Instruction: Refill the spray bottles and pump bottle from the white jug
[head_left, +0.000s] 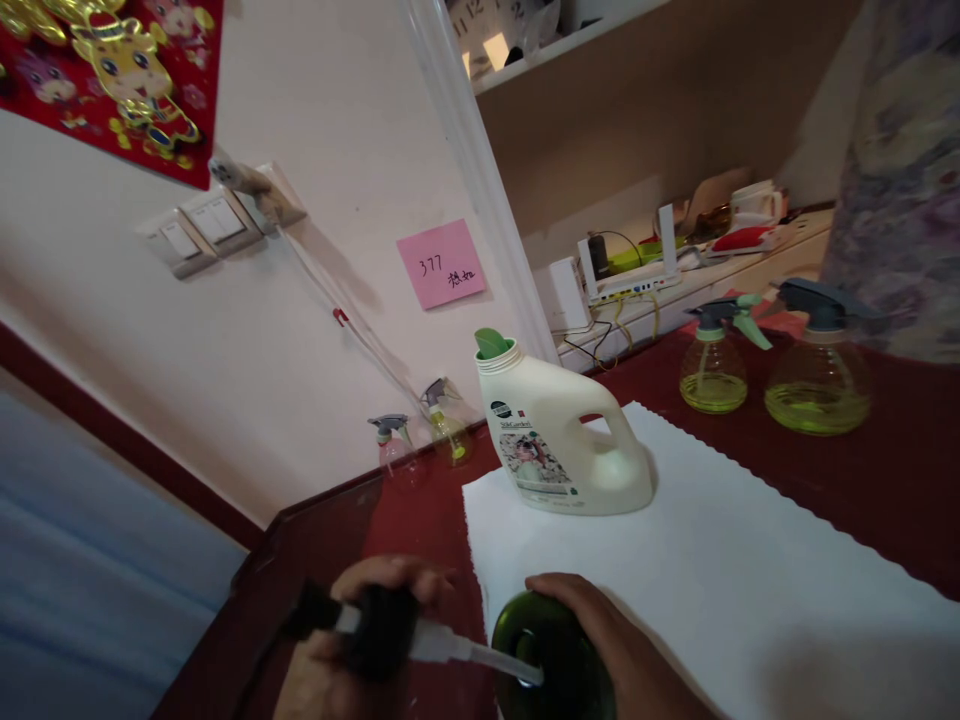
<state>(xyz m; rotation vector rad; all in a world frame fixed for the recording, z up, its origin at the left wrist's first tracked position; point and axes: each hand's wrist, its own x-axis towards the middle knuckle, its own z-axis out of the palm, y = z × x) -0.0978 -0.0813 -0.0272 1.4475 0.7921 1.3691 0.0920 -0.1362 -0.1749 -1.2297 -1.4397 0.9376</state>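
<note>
One black plastic pump [382, 632] gripped by left hand [319, 660]; translucent tube [454, 648] slanted rightward over round green bottle [566, 660] clasped by right hand [624, 640].

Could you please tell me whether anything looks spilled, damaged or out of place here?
No spill or damage stands out. The cream handled jug stands on the white paper without a cap, its green spout bare, which looks odd. The black pump in the left hand is unseated, its tube at the mouth of the green bottle.

jug [562, 445] ahead, paper [720, 560] apparently free rightward
</note>
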